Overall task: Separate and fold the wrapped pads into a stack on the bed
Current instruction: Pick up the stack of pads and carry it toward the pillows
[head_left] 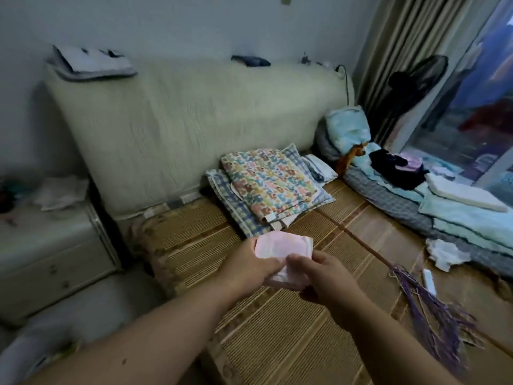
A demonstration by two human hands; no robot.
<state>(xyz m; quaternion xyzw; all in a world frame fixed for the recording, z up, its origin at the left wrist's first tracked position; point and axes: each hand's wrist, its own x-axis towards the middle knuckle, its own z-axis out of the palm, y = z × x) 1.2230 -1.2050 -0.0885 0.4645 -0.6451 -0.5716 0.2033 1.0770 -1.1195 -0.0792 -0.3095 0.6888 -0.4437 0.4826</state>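
Wrapped pads (280, 247): pink bundle, held in the air over the bed's left side, just in front of the folded blankets. Not resting on the bed.
Left hand (249, 269): gripping the bundle from the left, thumb across its front.
Right hand (324, 276): fingers curled, pinching the bundle's lower right edge. The two hands touch at the bundle.
Folded blankets: printed quilt (270, 184) on top of a checked blanket (236, 204), at the head end, against the headboard. Nearest obstacle, just beyond the pads.
Duster (433, 309): lies diagonally on the bed to the right of the hands, stick pointing toward the blankets, purple strands toward the foot end.
Small white object (429, 283): flat on the mat beside the duster strands; cannot tell what it is.
Crumpled white cloth (447, 252): near the bed's right edge, touching the bedding pile.
Bedding pile (416, 201): runs along the right edge; black garment (394, 168) and flat white pad (466, 197) on top.
Surface: bed with woven straw mat (277, 343), bare below the hands.
Headboard (194, 120): covered in cream cloth, a few items on its top edge.
Room: nightstand (47, 245) left of the bed, fan (416, 79) and curtain (410, 29) at the far right corner, window (477, 107) on the right. Dim light, frame slightly blurred.
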